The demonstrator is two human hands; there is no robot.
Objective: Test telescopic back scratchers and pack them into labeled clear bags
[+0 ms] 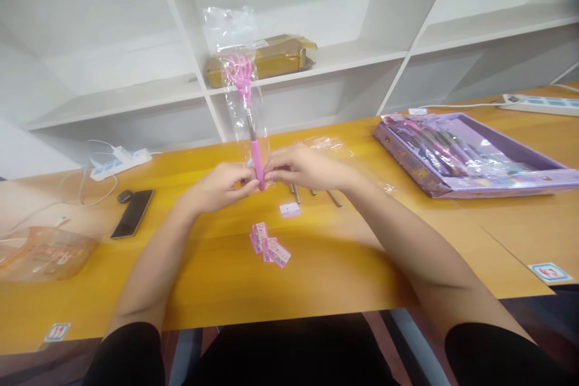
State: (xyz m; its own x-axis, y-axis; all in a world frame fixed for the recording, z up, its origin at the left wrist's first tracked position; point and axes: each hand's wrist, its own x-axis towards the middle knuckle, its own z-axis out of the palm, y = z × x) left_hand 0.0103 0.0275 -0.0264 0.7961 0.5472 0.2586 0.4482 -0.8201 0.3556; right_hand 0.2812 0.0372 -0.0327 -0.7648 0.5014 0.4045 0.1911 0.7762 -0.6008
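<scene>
A pink back scratcher (257, 160) with a hand-shaped head and a metal shaft stands almost upright in a clear plastic bag (233, 21). My left hand (221, 187) pinches the lower end of its handle from the left. From the other side, the fingers of my right hand (307, 166) close on the handle and bag. Below my hands on the table lies a small pile of pink printed cards (271, 246), with a single card (289, 209) apart from it. Several metal rods (335, 198) show partly behind my right hand and forearm.
On the right sits a purple box (479, 184) holding bagged back scratchers (443, 145). Left on the table (217, 289) are a phone (133, 213), a power strip (120, 164) and an orange bag (49, 253). A cardboard box (284, 54) rests on the white shelf behind.
</scene>
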